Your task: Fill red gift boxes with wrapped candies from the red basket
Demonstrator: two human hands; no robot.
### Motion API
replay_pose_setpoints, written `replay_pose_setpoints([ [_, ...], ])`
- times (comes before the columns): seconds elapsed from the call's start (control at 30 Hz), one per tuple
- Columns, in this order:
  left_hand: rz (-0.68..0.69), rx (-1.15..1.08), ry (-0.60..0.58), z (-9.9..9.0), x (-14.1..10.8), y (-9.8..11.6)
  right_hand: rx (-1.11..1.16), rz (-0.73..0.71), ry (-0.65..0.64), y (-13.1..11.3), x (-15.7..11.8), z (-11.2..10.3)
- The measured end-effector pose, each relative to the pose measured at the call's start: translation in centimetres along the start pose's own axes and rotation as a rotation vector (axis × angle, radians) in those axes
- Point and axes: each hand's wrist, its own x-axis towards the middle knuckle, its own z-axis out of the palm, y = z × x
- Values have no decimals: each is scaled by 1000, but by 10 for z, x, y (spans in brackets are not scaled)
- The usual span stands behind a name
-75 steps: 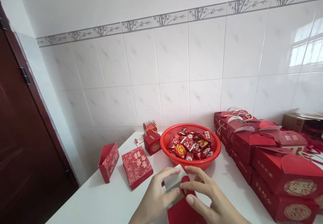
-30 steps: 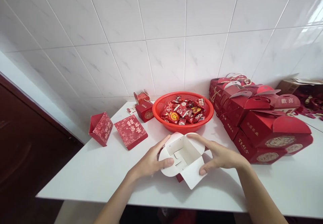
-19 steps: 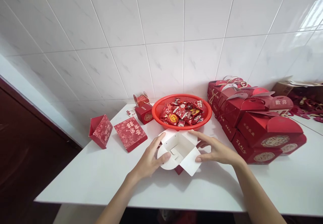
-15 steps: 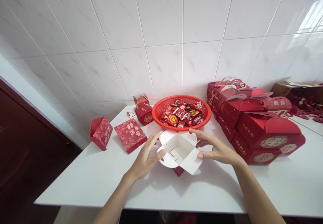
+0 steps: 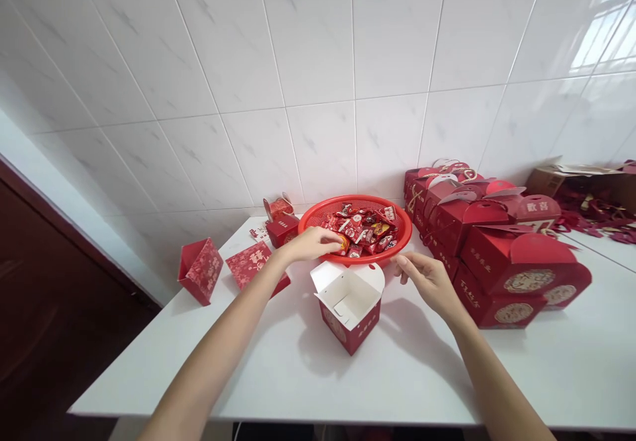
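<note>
My left hand [image 5: 314, 244] reaches over the basket's near left rim, fingers bent down onto a red-and-yellow wrapped candy [image 5: 343, 245]. The red plastic basket [image 5: 358, 199] holds many wrapped candies [image 5: 368, 229], mostly red. My right hand [image 5: 426, 282] hovers beside the basket's near right rim, fingers loosely curled and slightly apart, with nothing visible in them. Between my arms a red paper gift box [image 5: 362, 325] stands upright on the white table [image 5: 278, 375]. Its white-lined top flaps are up and no candy shows inside it.
Finished-looking red gift boxes [image 5: 527, 262] are stacked at right. At left stand an open folded red card piece [image 5: 201, 269], a flat red one [image 5: 251, 262] and a small red box [image 5: 282, 229]. A cardboard box [image 5: 606, 186] with red ribbons sits far right, and a tiled wall [image 5: 318, 143] rises behind.
Both hands have let go of the gift box's flaps. My left hand has moved forward into the basket of candies; my right hand has shifted slightly right and curled. Two near flaps now hang down.
</note>
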Motion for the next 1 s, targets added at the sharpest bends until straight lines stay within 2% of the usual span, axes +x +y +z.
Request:
replay_pose_setpoints([
  [0.03, -40, 110, -153, -2, 14, 3, -13, 3, 6, 1, 0, 0],
  [0.07, -71, 156, -230, -2, 27, 5, -27, 4, 10, 1, 0, 0],
  [0.17, -133, 220, -323, 7, 57, 12, -70, -11, 13, 4, 0, 0],
  [0.3, -180, 282, -344, 28, 78, 14, -105, -10, -11, 5, -2, 2],
  [0.43, -189, 315, -367, 41, 85, 10, -124, -3, -45, 5, -4, 4],
  [0.67, -182, 346, -344, 42, 84, 9, -147, 0, -64, 7, -5, 5],
  [1.0, -197, 326, -301, 35, 76, 9, -181, 1, -84, 7, -5, 6],
])
